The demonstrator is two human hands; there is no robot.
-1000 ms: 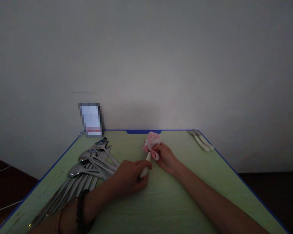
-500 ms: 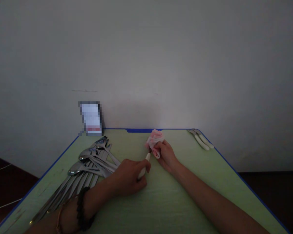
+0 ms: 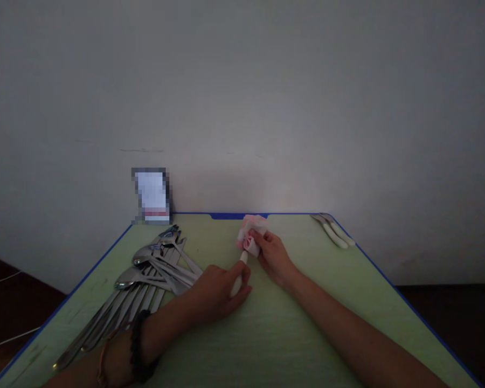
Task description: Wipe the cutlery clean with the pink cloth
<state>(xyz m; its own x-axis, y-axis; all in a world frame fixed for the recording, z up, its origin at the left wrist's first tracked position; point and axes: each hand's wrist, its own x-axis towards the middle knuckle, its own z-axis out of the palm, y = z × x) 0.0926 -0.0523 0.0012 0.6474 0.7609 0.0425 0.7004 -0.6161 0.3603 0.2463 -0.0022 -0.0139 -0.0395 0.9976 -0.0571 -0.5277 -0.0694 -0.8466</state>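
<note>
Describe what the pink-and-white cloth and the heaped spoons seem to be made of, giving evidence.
Pink-and-white cloth: matte, soft-looking fabric, possibly cotton; it bunches in folds.
Spoons: polished metal, probably stainless steel; silvery, with bright reflections.

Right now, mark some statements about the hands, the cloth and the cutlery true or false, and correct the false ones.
1. The left hand grips a white handle. True.
2. The right hand is empty. False: the right hand holds a pink-and-white cloth.
3. The metal cutlery pile lies on the table's left side. True.
4. The two white-handled pieces lie on that pile. False: the two white-handled pieces lie near the far right corner.
</note>
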